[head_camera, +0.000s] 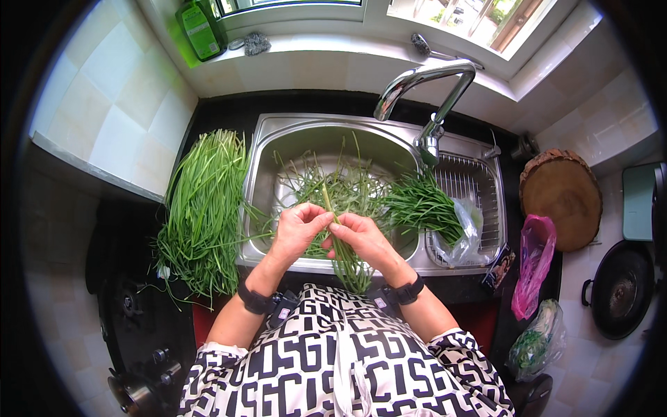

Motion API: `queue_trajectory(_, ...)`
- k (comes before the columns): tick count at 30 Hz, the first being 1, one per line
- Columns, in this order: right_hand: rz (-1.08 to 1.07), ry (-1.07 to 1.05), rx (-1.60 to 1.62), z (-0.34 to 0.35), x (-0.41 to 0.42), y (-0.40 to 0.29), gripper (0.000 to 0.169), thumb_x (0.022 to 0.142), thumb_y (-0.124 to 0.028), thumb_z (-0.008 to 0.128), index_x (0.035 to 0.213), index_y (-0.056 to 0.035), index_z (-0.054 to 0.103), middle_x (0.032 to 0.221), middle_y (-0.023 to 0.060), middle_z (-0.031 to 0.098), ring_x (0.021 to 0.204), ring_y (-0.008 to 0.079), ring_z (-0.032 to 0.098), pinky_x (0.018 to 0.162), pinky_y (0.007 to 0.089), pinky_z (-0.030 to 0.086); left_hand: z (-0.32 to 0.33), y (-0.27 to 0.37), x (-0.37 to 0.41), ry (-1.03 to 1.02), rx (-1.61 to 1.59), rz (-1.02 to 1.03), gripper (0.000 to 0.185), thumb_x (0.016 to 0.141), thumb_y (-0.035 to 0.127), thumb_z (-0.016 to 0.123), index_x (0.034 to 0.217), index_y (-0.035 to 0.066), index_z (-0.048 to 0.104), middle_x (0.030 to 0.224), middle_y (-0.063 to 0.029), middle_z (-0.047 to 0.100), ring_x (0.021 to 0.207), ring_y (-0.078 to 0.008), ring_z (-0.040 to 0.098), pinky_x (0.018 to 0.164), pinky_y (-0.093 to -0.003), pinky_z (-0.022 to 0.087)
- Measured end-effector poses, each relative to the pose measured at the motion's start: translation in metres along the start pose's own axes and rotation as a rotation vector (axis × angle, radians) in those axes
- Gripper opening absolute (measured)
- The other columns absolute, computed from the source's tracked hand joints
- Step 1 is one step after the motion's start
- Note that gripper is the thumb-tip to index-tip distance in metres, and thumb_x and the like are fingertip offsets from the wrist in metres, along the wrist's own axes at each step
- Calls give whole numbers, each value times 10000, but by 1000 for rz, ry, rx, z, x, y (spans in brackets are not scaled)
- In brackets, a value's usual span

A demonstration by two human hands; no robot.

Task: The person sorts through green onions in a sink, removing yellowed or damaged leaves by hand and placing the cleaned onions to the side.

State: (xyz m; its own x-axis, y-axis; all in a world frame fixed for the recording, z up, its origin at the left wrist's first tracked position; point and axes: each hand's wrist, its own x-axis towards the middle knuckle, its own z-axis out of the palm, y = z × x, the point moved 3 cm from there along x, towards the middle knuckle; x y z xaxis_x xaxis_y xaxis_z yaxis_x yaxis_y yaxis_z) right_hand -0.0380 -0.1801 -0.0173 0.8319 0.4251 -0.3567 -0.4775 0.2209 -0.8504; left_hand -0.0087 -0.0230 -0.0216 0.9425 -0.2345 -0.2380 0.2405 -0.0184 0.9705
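Observation:
My left hand [299, 229] and my right hand [359, 237] meet over the front of a stainless steel sink basin [266, 156]. Between them they pinch a small bunch of green chives [346, 263], its pale ends pointing away from me and its leaves hanging towards my apron. Loose trimmed leaves and stalks [359, 182] lie scattered in the basin below. To the left of the sink is a large pile of long chives [208, 203] on the black counter. More chives [427, 203] stick out of a clear plastic bag [464, 237] on the right of the sink.
A chrome faucet [430, 138] arches over the sink's back right. Beyond the wire rack [484, 182] stand a round wooden cutting board [560, 200], a pink plastic bag [534, 266] and a bagged vegetable [536, 339]. A green bottle [200, 31] stands on the windowsill; a gas stove [130, 307] is at left.

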Motion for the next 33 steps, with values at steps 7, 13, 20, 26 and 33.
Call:
queue_trajectory(7, -103, 63, 45, -5, 4, 12, 227, 941, -219, 570, 1025, -8, 573, 890, 57, 651, 764, 103, 622, 686, 235, 512, -2, -2, 0, -8, -83, -17, 143, 849, 126, 687, 868, 0, 625, 782, -30, 646, 706, -78, 591, 628, -228, 495)
queue_trajectory(13, -157, 120, 52, -4, 8, 19, 190, 934, -199, 581, 993, -18, 570, 871, 45, 640, 746, 99, 606, 642, 227, 490, -2, -4, -1, -15, -151, 7, 133, 864, 103, 660, 901, -6, 593, 793, -41, 641, 724, -97, 610, 605, -239, 513)
queue_trajectory(20, -172, 116, 126, -6, 9, 22, 168, 933, -190, 576, 982, -31, 558, 864, 41, 634, 711, 98, 592, 604, 227, 475, -3, -2, -2, -56, -160, -11, 121, 853, 99, 658, 907, 10, 595, 809, -35, 636, 705, -85, 595, 647, -219, 500)
queue_trajectory(26, -122, 160, 370, -7, 11, 20, 189, 901, -190, 608, 985, -34, 541, 857, 50, 637, 702, 114, 603, 621, 257, 494, -4, -1, -5, -102, -264, -76, 100, 854, 95, 624, 901, 15, 588, 799, -42, 638, 665, -87, 576, 631, -200, 475)
queue_trajectory(33, -48, 55, 306, -5, 9, 16, 248, 896, -219, 623, 1018, -33, 514, 833, 59, 638, 663, 108, 604, 540, 211, 468, -5, -1, -4, -101, -270, -116, 81, 864, 95, 608, 886, 25, 576, 765, -32, 627, 631, -80, 560, 599, -199, 463)
